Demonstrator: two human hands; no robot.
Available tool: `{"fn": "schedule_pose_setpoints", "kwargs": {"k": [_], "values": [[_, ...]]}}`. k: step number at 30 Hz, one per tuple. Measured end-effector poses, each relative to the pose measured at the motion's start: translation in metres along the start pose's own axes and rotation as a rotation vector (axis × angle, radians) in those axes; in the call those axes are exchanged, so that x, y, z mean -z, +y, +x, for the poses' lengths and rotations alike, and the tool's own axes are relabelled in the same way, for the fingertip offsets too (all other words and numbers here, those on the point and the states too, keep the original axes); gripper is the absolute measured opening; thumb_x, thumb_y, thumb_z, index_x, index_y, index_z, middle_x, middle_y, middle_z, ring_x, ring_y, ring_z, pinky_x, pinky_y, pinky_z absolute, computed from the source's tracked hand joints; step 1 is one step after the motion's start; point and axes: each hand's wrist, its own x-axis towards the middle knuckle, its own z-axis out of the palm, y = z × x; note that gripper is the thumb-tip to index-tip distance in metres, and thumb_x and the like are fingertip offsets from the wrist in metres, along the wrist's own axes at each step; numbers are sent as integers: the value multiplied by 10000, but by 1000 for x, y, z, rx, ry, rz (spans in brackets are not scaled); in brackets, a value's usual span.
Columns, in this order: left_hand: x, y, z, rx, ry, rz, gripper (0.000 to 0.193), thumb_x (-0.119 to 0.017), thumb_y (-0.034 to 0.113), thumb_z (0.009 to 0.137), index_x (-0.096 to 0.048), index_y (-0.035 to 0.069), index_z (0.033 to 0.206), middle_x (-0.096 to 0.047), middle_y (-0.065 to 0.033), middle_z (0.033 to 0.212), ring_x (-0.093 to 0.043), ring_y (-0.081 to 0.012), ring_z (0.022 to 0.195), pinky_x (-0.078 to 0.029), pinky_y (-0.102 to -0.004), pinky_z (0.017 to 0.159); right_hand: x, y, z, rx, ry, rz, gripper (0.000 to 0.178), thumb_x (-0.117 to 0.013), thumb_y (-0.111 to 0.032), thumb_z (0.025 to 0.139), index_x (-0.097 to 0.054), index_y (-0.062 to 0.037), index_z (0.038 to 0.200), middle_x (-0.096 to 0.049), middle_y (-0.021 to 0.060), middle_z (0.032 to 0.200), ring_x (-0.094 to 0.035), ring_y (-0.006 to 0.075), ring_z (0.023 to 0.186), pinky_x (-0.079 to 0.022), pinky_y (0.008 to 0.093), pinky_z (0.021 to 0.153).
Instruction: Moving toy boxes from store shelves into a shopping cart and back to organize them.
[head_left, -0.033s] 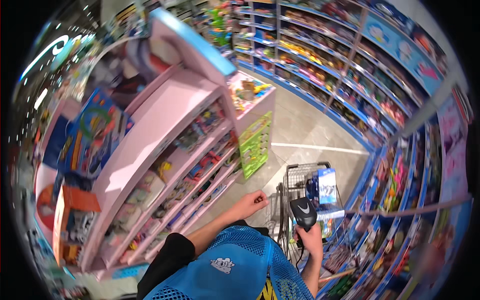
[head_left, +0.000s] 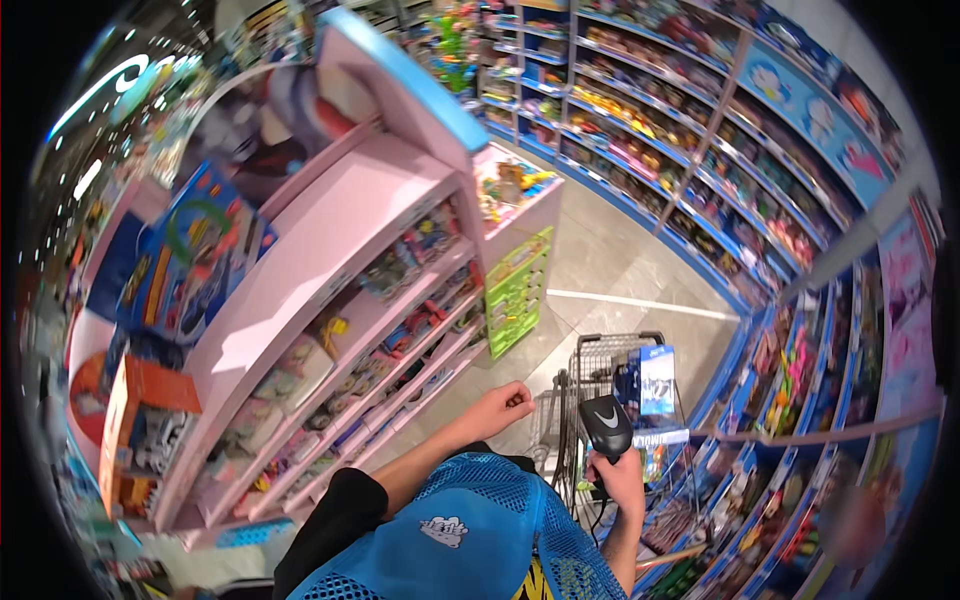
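Note:
In my right hand (head_left: 619, 480) is a black handheld barcode scanner (head_left: 606, 424), with my fingers wrapped round its grip. A thin dark cord hangs below that hand. The scanner is held above a wire shopping cart (head_left: 590, 352), hiding part of it. In the cart are a blue and white box (head_left: 657, 380) and other packages, partly covered by the scanner. My left hand (head_left: 508, 402) is in the air left of the cart, its fingers loosely curled in, and nothing shows in them.
On the left stands a curved pink display shelf (head_left: 300, 235) full of small toys, with toy boxes on top. A green panel (head_left: 516, 300) covers its end. Blue toy shelves (head_left: 650, 215) run along the back and right. Pale tiled floor (head_left: 600, 250) lies between.
The view has shifted slightly, so the pink display shelf, cart and blue shelves sit a little further right. Both hands keep their pose, with the barcode scanner still in the right.

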Motion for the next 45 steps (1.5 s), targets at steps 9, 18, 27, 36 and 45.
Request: {"fn": "schedule_pose_setpoints", "kwargs": {"k": [9, 18, 27, 36, 45], "values": [[116, -27, -123, -11, 397, -38, 226, -641, 246, 968, -583, 36, 1027, -581, -17, 849, -517, -106, 773, -460, -278, 703, -141, -42, 46, 35, -269, -86, 78, -638, -25, 881, -629, 29, 827, -638, 65, 668, -634, 140, 550, -515, 278, 519], [208, -72, -257, -48, 705, -276, 191, -616, 188, 982, -552, 15, 1029, -613, -51, 904, -602, -140, 861, -504, -297, 802, -306, -64, 42, 113, -501, -196, 41, -616, 32, 856, -636, 35, 819, -662, 80, 699, -656, 144, 604, -533, 275, 559], [264, -81, -345, 30, 748, -401, 137, -600, 87, 955, -549, 26, 1067, -638, -65, 950, -620, -160, 936, -492, -323, 886, -400, -75, 35, 184, -671, 79, 243, -615, -4, 916, -637, 33, 1156, -713, 143, 1008, -703, 174, 848, -580, 309, 753], [279, -75, -378, -83, 871, -368, 129, -620, 52, 912, -573, 16, 1027, -666, -80, 978, -655, -190, 960, -495, -343, 909, -437, -109, 78, 482, -730, 164, 476, -639, -146, 924, -500, 82, 1319, -699, 214, 1052, -697, 252, 910, -575, 383, 829], [306, -33, -373, -90, 1024, -124, 149, -631, 46, 884, -594, 5, 1023, -692, -99, 975, -665, -197, 941, -503, -327, 861, -473, -161, 148, 570, -818, 190, 617, -665, -407, 923, -527, 53, 1310, -694, 242, 1071, -692, 308, 941, -557, 430, 858]]}}
